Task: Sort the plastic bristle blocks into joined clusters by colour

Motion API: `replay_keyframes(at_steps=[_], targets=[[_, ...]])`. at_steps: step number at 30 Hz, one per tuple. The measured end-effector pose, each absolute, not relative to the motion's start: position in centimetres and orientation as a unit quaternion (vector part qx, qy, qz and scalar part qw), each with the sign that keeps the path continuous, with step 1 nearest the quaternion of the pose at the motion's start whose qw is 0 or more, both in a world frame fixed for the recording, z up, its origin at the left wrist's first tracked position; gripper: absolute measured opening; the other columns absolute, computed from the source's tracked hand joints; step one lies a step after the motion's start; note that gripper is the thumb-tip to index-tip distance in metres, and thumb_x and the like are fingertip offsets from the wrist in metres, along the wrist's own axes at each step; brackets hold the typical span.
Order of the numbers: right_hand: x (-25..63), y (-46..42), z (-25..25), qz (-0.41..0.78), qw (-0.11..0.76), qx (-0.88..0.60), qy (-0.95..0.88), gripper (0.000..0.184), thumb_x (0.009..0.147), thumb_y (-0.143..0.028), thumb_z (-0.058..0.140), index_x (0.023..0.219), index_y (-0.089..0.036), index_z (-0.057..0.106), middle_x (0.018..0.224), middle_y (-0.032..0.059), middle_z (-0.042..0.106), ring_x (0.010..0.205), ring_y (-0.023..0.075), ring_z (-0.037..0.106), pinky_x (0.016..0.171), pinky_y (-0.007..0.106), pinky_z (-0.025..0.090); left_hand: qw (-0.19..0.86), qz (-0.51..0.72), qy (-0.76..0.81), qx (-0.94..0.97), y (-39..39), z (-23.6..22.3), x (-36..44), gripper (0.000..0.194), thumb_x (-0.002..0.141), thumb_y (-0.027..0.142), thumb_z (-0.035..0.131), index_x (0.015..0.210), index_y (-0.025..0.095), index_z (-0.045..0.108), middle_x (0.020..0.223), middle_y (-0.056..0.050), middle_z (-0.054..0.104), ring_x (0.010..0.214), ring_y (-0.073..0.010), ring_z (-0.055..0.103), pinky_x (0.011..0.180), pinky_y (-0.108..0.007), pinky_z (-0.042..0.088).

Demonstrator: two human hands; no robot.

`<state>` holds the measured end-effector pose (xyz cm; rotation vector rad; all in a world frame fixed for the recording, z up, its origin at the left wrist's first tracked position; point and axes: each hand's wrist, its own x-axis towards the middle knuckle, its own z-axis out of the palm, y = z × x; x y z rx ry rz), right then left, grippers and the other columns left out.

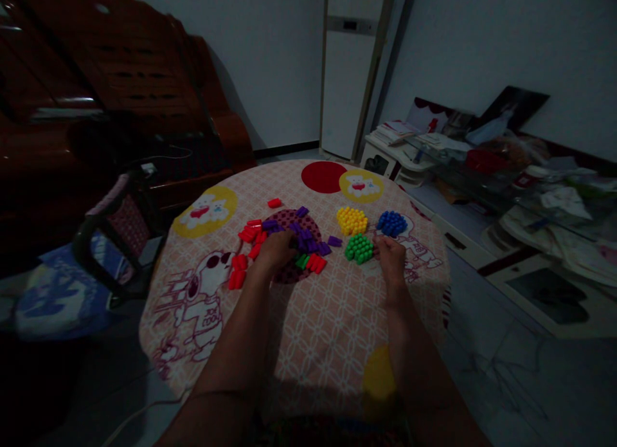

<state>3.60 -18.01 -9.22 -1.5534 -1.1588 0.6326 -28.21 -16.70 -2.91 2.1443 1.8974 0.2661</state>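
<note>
My left hand [278, 247] reaches over the loose pile, its fingers curled down among purple plastic pieces [304, 238]. Whatever its fingertips hold is hidden. Red plastic pieces [250, 231] lie to its left, and more red pieces [316, 263] with a green piece [302, 261] lie just to its right. My right hand [391, 253] is closed beside the right edge of a tight cluster of green pieces [359, 248]; its fingertips are pressed together, and anything between them is too small to make out. Behind that cluster stand a yellow cluster [351, 220] and a blue cluster [391, 223].
The pieces lie on a round table with a patterned cloth [328, 325]. A chair [116, 241] stands at the left, with a wooden bench [120, 80] behind it. Along the right wall runs a cluttered cabinet [463, 228]. A tall white unit [349, 87] stands at the back.
</note>
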Motion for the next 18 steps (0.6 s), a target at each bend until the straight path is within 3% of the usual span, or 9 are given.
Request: replay_keyframes(at_steps=[4,8,13,18], targets=[[3.4,-18.1,-9.0,0.277,0.533,-0.645,-0.472,0.035,0.081,-0.052,0.055,0.072,-0.021,0.068,0.066,0.0015,0.066,0.063,0.019,0.061,0.059,0.028,0.046,0.165,0.118,0.657,0.726,-16.8,-2.3,-28.9,0.026,0.073,0.018,0.069,0.099,0.019,0.071,0.096,-0.006,0.076,0.087,-0.0232,0.069,0.074,-0.028,0.049],[3.4,-18.1,-8.9,0.274,0.534,-0.642,-0.477,0.034,0.08,-0.052,0.055,0.071,-0.021,0.067,0.065,0.0011,0.064,0.063,0.0192,0.06,0.059,0.028,0.046,0.166,0.218,0.675,0.685,-17.0,-1.0,-28.9,0.024,0.079,0.022,0.065,0.102,0.018,0.073,0.094,-0.006,0.076,0.086,-0.0222,0.069,0.075,-0.029,0.05],[3.5,-17.9,-9.1,0.271,0.525,-0.649,-0.479,0.036,0.08,-0.053,0.055,0.075,-0.021,0.07,0.066,0.0017,0.066,0.064,0.0194,0.061,0.06,0.029,0.046,0.194,0.333,0.617,0.686,-17.6,-1.3,-24.1,0.025,0.083,0.025,0.067,0.106,0.017,0.074,0.091,-0.005,0.075,0.08,-0.0193,0.067,0.077,-0.03,0.05],[3.7,-17.9,-9.3,0.242,0.503,-0.655,-0.508,0.04,0.084,-0.054,0.051,0.074,-0.021,0.069,0.066,0.0016,0.066,0.065,0.019,0.062,0.061,0.028,0.047,0.184,0.352,0.555,0.731,-17.8,-3.4,-18.7,0.026,0.085,0.017,0.067,0.11,0.017,0.071,0.096,-0.007,0.073,0.087,-0.0187,0.067,0.083,-0.03,0.05]])
